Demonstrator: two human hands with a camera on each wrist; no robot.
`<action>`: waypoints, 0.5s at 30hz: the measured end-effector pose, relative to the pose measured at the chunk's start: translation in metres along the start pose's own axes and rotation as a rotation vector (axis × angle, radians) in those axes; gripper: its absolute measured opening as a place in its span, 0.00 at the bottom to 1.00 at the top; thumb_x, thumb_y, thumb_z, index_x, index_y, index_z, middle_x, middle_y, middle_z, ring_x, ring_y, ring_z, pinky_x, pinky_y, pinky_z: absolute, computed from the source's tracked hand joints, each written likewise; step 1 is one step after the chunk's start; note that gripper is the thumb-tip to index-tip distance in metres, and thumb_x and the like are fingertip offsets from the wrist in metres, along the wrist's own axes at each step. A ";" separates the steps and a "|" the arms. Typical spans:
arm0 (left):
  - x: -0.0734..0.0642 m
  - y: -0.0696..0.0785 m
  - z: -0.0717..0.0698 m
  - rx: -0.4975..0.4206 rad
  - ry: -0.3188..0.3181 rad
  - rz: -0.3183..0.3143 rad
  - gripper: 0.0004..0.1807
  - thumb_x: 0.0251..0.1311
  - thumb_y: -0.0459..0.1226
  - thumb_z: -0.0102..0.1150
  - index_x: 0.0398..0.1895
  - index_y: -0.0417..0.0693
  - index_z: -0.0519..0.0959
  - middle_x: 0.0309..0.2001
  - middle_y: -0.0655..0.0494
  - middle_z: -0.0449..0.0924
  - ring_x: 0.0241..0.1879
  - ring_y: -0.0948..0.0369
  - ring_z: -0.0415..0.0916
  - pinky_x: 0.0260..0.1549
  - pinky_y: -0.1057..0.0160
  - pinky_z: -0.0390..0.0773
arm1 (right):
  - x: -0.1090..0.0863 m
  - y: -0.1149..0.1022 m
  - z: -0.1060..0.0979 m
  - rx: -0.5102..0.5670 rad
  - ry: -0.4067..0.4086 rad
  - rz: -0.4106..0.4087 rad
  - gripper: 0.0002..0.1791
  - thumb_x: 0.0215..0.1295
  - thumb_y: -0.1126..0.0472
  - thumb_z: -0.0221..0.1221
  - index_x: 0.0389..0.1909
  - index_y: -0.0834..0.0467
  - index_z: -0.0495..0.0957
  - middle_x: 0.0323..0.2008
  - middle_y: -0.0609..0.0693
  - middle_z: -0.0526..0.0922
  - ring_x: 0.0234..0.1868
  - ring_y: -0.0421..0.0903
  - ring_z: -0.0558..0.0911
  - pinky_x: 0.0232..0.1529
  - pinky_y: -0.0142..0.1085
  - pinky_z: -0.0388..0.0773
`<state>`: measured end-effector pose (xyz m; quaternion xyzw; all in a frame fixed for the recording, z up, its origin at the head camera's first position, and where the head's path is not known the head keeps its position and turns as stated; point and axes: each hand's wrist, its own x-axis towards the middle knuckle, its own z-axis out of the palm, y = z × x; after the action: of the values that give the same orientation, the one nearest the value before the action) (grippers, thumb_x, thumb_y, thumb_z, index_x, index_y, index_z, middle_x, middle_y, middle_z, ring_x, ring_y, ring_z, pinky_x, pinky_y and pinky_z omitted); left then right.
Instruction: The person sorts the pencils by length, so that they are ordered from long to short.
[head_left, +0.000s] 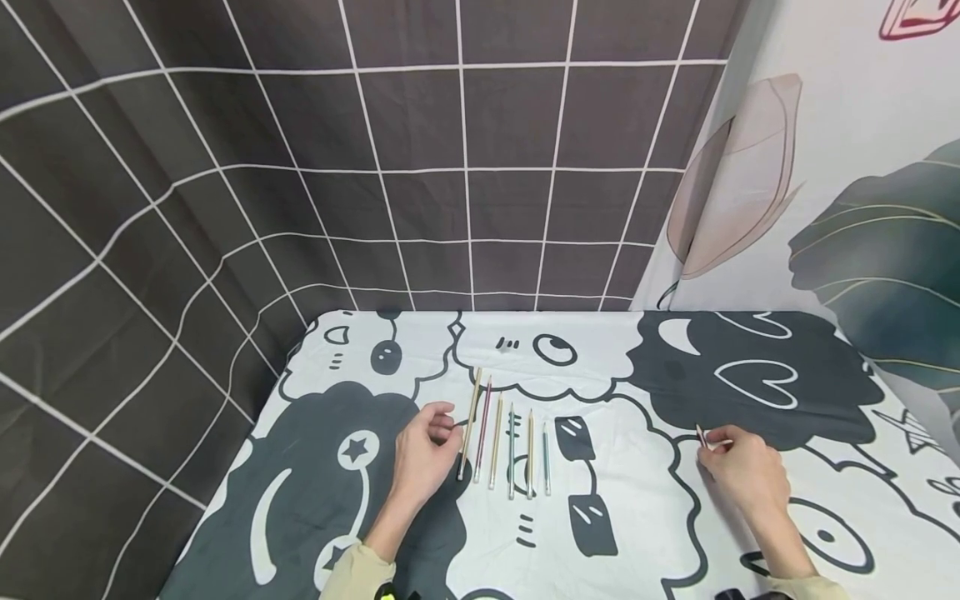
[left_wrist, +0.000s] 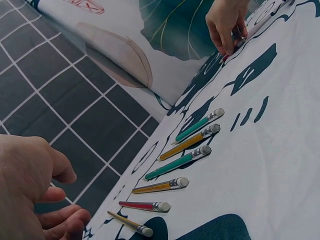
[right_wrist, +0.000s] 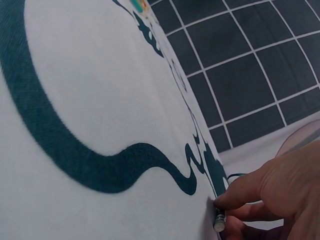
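Observation:
Several pencils lie side by side on the patterned cloth, eraser ends toward me. In the head view the row runs from a yellow pencil (head_left: 469,425) at left, through a red pencil (head_left: 483,429) and a yellow pencil (head_left: 497,440), to a green pencil (head_left: 512,450), a yellow pencil (head_left: 530,454) and a shorter green pencil (head_left: 547,458). My left hand (head_left: 426,450) is beside the leftmost one, fingers loosely bent around nothing. Well to the right, my right hand (head_left: 746,475) pinches a reddish pencil (head_left: 702,437) close over the cloth; its eraser end (right_wrist: 219,223) shows below the fingers.
The black-and-white cartoon cloth (head_left: 637,517) covers the table. Behind it and along the left hang dark grid-patterned curtains (head_left: 510,200). A white curtain with leaf prints (head_left: 832,167) hangs at the right.

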<state>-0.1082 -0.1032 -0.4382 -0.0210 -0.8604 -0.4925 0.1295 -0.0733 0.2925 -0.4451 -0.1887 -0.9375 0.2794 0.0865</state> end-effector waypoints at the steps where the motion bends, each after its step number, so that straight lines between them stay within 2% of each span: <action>1: 0.000 0.000 0.000 0.001 0.000 0.000 0.15 0.53 0.29 0.65 0.46 0.39 0.83 0.35 0.52 0.84 0.32 0.61 0.80 0.34 0.61 0.78 | 0.000 0.000 0.000 0.000 0.002 -0.006 0.10 0.52 0.67 0.63 0.34 0.69 0.80 0.21 0.53 0.80 0.22 0.53 0.76 0.19 0.42 0.65; 7: 0.000 0.000 -0.001 0.006 -0.004 -0.006 0.15 0.53 0.29 0.65 0.46 0.40 0.83 0.34 0.54 0.83 0.32 0.61 0.80 0.35 0.60 0.78 | -0.002 -0.002 0.000 0.005 -0.010 -0.019 0.10 0.48 0.68 0.62 0.32 0.70 0.80 0.21 0.54 0.81 0.21 0.52 0.77 0.18 0.41 0.66; 15: 0.000 0.000 -0.001 0.010 -0.011 -0.005 0.15 0.53 0.30 0.65 0.47 0.40 0.83 0.34 0.54 0.83 0.32 0.61 0.80 0.36 0.58 0.77 | -0.007 -0.012 0.005 0.033 -0.040 -0.038 0.12 0.48 0.68 0.61 0.33 0.72 0.80 0.21 0.52 0.80 0.20 0.49 0.75 0.19 0.40 0.67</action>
<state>-0.1082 -0.1038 -0.4375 -0.0209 -0.8634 -0.4886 0.1238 -0.0724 0.2781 -0.4433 -0.1637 -0.9377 0.2970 0.0759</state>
